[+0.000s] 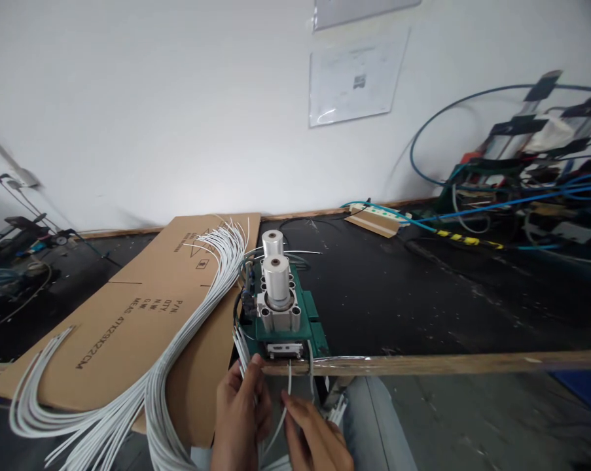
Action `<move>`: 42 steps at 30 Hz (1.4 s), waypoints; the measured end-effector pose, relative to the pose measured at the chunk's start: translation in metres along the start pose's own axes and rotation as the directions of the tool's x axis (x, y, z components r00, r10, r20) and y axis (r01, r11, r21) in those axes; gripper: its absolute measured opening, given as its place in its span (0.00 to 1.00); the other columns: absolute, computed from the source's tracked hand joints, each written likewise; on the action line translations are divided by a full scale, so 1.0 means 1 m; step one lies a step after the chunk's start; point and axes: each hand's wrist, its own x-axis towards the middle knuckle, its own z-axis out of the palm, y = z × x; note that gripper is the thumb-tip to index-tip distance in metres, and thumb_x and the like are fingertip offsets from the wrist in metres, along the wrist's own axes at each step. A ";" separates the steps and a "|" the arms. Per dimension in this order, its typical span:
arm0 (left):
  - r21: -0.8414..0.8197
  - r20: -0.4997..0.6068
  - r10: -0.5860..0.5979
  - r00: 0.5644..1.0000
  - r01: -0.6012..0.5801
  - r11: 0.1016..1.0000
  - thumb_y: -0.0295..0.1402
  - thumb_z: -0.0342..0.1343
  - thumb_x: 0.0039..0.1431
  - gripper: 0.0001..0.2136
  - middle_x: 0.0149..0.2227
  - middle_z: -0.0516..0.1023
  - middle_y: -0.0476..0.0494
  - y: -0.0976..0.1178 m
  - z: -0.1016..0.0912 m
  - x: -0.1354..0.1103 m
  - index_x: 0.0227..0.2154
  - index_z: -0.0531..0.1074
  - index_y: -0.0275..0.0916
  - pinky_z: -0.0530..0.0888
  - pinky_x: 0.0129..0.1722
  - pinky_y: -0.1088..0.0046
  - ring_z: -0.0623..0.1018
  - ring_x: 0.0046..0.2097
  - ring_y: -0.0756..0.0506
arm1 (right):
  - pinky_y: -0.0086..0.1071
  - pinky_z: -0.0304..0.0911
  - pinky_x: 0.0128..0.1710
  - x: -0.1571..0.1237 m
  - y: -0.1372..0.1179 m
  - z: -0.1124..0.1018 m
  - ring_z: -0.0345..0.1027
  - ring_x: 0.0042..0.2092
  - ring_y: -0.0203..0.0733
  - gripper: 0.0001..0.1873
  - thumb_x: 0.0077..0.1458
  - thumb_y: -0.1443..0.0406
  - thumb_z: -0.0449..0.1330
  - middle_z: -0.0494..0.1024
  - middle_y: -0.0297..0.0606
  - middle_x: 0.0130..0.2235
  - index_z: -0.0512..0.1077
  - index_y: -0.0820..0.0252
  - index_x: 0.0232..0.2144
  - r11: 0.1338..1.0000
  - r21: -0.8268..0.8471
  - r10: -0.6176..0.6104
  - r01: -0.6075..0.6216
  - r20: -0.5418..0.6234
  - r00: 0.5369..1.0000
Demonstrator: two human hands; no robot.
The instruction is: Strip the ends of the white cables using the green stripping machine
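A black workbench (423, 307) stands before a white wall. Just below the green press (285, 307), the left hand (239, 418) is closed around some white wires (243, 353). The right hand (319, 438) pinches a single wire (286, 396), and I think its tip should be held straight toward the press. Left of the press, a wire bundle (192, 340) lies on cardboard (143, 294).

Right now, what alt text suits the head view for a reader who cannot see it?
Left hand and right hand pinch thin white wires at the table edge, by a green fixture carrying two metal cylinders. A wire bundle lies over flat cardboard beside it.
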 end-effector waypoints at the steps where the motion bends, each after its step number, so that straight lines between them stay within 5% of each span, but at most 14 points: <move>1: -0.026 -0.024 -0.006 1.000 0.005 1.000 0.55 0.73 0.29 0.36 0.15 0.52 0.60 0.004 0.002 0.000 0.24 0.54 0.36 0.48 0.11 0.85 0.49 0.15 0.60 | 0.27 0.67 0.43 0.000 0.004 0.004 0.76 0.46 0.33 0.16 0.67 0.72 0.52 0.79 0.41 0.45 0.62 0.64 0.56 1.000 0.021 0.003 -0.002 -0.015 1.000; 3: -0.059 -0.050 -0.012 0.999 0.009 0.998 0.54 0.74 0.26 0.36 0.16 0.54 0.59 0.009 0.004 0.002 0.23 0.55 0.36 0.48 0.11 0.84 0.51 0.15 0.60 | 0.25 0.67 0.45 -0.002 0.013 0.010 0.75 0.48 0.33 0.18 0.66 0.73 0.52 0.78 0.41 0.46 0.62 0.64 0.57 0.999 0.048 -0.011 0.012 -0.034 0.999; 8: -0.102 -0.017 0.011 1.000 -0.012 0.995 0.52 0.73 0.35 0.33 0.17 0.55 0.59 0.008 0.003 0.008 0.27 0.56 0.36 0.50 0.11 0.85 0.53 0.15 0.59 | 0.22 0.68 0.47 0.002 0.021 0.015 0.74 0.50 0.32 0.15 0.67 0.71 0.50 0.78 0.40 0.47 0.63 0.61 0.55 0.998 0.056 0.024 -0.024 0.001 1.000; 17: -0.148 -0.062 -0.016 0.998 0.006 0.989 0.51 0.75 0.27 0.35 0.16 0.55 0.59 0.014 0.015 0.006 0.24 0.56 0.36 0.48 0.11 0.85 0.51 0.15 0.59 | 0.20 0.68 0.42 0.025 0.018 0.013 0.76 0.45 0.30 0.14 0.68 0.70 0.46 0.79 0.34 0.43 0.63 0.56 0.53 0.985 0.129 0.119 -0.112 -0.044 0.992; 37: -0.147 -0.041 -0.039 0.998 0.033 0.989 0.53 0.75 0.25 0.36 0.14 0.54 0.58 0.010 0.014 0.008 0.22 0.56 0.36 0.49 0.11 0.82 0.49 0.14 0.59 | 0.17 0.66 0.44 0.008 0.027 0.031 0.75 0.47 0.29 0.14 0.68 0.68 0.49 0.79 0.31 0.45 0.65 0.53 0.54 0.939 0.280 0.219 -0.203 -0.030 0.975; 42: -0.128 0.014 -0.015 1.000 0.017 0.992 0.52 0.73 0.37 0.33 0.17 0.56 0.58 0.004 0.006 0.011 0.26 0.55 0.36 0.50 0.11 0.84 0.51 0.15 0.59 | 0.19 0.67 0.46 0.006 0.027 0.033 0.76 0.40 0.29 0.11 0.69 0.66 0.49 0.80 0.31 0.42 0.66 0.54 0.51 0.947 0.251 0.220 -0.201 -0.052 0.974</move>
